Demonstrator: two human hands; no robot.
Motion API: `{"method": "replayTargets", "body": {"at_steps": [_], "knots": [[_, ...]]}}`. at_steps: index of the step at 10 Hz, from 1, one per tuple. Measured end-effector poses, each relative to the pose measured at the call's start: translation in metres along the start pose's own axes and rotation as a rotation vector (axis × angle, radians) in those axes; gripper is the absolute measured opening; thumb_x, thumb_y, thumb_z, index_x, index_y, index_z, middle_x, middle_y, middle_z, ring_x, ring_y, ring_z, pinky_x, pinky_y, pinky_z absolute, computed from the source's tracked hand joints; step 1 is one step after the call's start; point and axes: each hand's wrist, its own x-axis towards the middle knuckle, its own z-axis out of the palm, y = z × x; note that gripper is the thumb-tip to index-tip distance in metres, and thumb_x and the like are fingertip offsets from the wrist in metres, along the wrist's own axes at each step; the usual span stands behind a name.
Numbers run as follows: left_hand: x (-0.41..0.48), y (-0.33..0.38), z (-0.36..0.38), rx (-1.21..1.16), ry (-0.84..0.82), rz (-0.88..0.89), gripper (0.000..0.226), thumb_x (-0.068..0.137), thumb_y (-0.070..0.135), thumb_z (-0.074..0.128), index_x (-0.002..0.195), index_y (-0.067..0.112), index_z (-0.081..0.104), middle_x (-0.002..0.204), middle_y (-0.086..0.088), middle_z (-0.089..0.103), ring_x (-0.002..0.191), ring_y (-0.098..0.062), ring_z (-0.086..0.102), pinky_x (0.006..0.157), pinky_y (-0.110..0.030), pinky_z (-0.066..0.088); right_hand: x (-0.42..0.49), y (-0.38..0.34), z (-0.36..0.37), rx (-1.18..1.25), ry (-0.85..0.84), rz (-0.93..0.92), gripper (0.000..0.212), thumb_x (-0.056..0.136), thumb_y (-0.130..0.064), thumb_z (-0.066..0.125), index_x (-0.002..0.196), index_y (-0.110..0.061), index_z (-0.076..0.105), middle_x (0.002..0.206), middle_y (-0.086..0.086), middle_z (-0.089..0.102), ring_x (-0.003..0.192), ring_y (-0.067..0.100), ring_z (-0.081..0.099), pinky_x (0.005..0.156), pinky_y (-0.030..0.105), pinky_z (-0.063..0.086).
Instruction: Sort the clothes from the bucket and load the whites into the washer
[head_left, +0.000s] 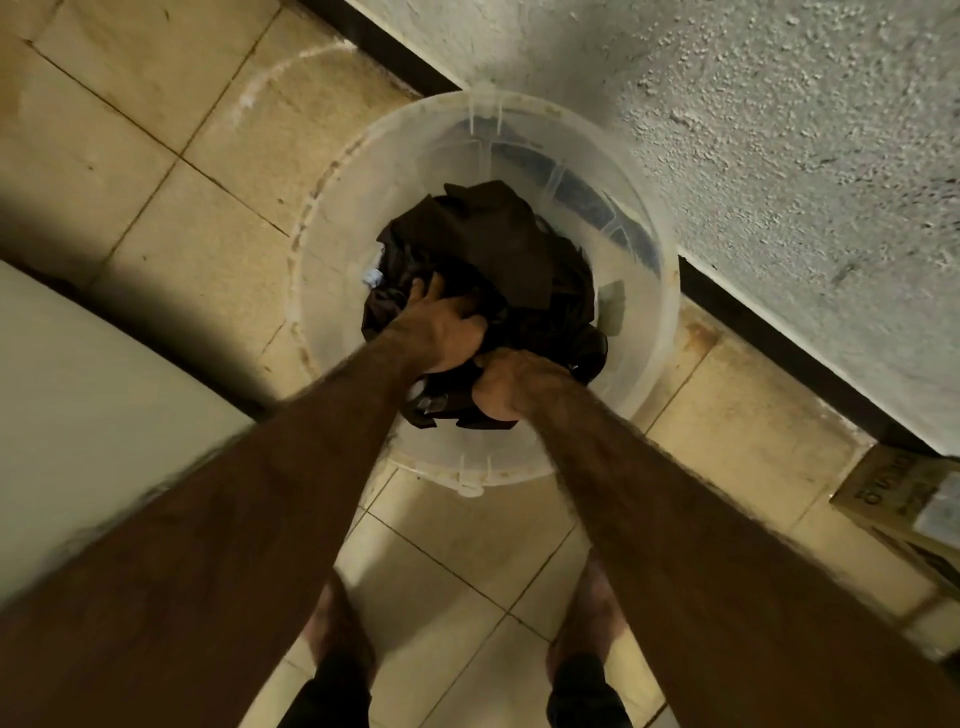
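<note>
Arms stretched down, left hand (441, 332) and right hand (511, 382) clutch the dark clothes (493, 234).

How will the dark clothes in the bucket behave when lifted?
Probably floppy: the dark clothes lie crumpled in folds. Likely tangled, coming up as one clump, since left hand and right hand grip the same heap in the bucket.

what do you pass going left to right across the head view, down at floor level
white appliance → clear bucket, with the left hand and right hand gripping the dark clothes in it → cardboard box
</note>
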Motion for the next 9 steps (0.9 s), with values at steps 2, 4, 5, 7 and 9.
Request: {"method": "replayTargets", "body": {"at_steps": [2,4,5,7,9], "knots": [[-0.012,0.001,0.003,-0.363,0.128,-0.087,0.055,0.105,0.028,0.037,0.158,0.024,0.024,0.169,-0.012,0.004,0.154,-0.038,-0.009,0.125,-0.052,-0.008,-0.019,0.003,0.006,0.017,0.112,-0.055,0.037,0.101,-0.031,0.050,0.135,-0.020,0.057,0.135,0.010,0.059,0.122,0.032,0.057,0.106,0.047,0.047],[-0.066,0.015,0.017,-0.507,0.436,-0.173,0.059,0.102,0.035,0.047,0.157,0.033,0.028,0.168,-0.018,0.002,0.153,-0.045,0.007,0.126,-0.051,0.014,-0.061,0.015,0.008,0.157,0.529,-0.193,0.026,0.100,-0.033,0.050,0.112,-0.024,0.071,0.111,0.003,0.069,0.101,0.027,0.063,0.093,0.042,0.055],[-0.087,0.024,0.017,-0.505,0.549,-0.200,0.057,0.101,0.037,0.049,0.155,0.029,0.033,0.168,-0.014,0.011,0.152,-0.039,0.017,0.123,-0.049,0.024,-0.076,0.016,0.009,0.153,0.663,-0.198,0.026,0.100,-0.034,0.050,0.110,-0.023,0.071,0.111,0.004,0.068,0.100,0.025,0.063,0.090,0.039,0.055],[-0.178,0.059,0.019,-0.585,0.641,-0.234,0.045,0.098,0.032,0.056,0.143,0.024,0.052,0.162,-0.001,0.034,0.146,-0.022,0.035,0.118,-0.036,0.036,-0.143,0.003,0.019,0.369,0.811,-0.244,0.025,0.101,-0.032,0.054,0.116,-0.019,0.070,0.113,0.005,0.067,0.098,0.020,0.065,0.088,0.032,0.055],[-0.298,0.101,-0.057,-0.671,0.739,-0.122,0.032,0.095,0.022,0.062,0.126,0.014,0.066,0.142,-0.004,0.056,0.128,-0.019,0.054,0.108,-0.034,0.046,-0.275,-0.048,-0.004,0.483,0.894,-0.266,0.025,0.103,-0.033,0.053,0.115,-0.019,0.071,0.109,0.002,0.073,0.093,0.011,0.062,0.083,0.022,0.044]]}}
